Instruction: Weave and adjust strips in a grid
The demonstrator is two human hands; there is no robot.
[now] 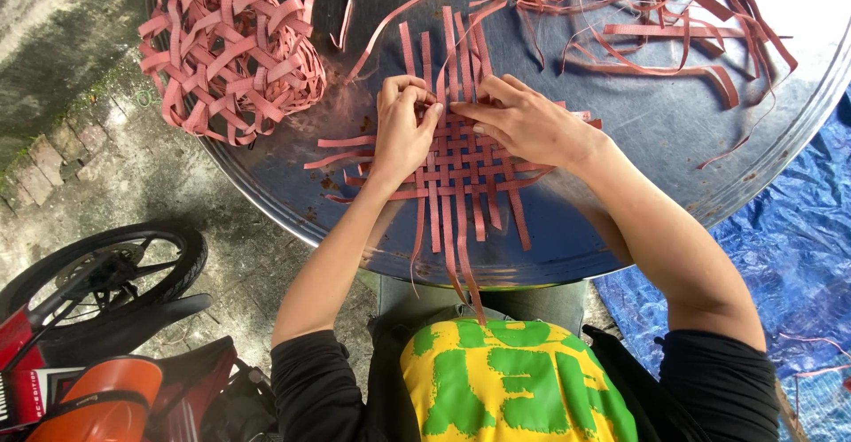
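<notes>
1. The flat woven mat (461,163) of pinkish-red strips lies near the front of the round metal table (656,123), its loose ends sticking out on all sides; its upper middle is hidden under both hands.
2. The left hand (403,127) rests on the mat's left part, fingers curled together at the top; whether they pinch a strip cannot be made out.
3. The right hand (527,123) lies flat on the weave, fingers together and pointing left, nearly touching the left fingertips.
4. Loose strips (656,25) sprawl over the table's far side, cut off by the top edge; a woven basket (230,47) sits at the left rim.
5. A motorbike (106,336), partly out of frame, stands lower left; a blue tarp (798,247) lies on the right.
</notes>
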